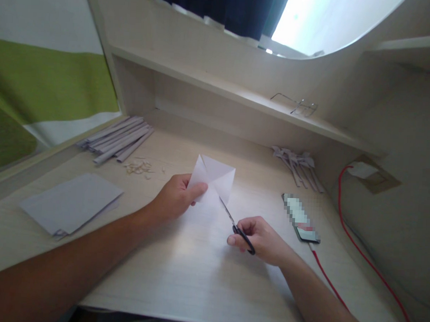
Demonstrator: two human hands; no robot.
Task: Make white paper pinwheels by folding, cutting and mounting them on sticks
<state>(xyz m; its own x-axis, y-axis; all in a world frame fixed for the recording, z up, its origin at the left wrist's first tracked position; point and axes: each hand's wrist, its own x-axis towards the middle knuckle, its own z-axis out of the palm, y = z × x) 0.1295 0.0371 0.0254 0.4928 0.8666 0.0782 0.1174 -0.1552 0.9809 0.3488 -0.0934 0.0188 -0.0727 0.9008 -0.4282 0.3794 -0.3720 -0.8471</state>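
A white square of paper [219,173] with diagonal creases is pinched at its left side by my left hand [181,193], thumb on top. Black-handled scissors [242,236] are gripped in my right hand [263,241], fingers in the loops. Their blades point up and left, with the tips at the paper's lower right edge, along a diagonal line. Whether the blades are apart or together I cannot tell. The paper is held a little above the table, tilted toward me.
Rolled paper tubes [118,138] lie at the back left beside small yellowish bits [139,167]. A stack of paper [72,202] is at left. Paper pinwheels on sticks [296,164] and a phone [301,219] with a red cable [331,280] lie at right; eyeglasses [299,107] rest on the shelf [221,92].
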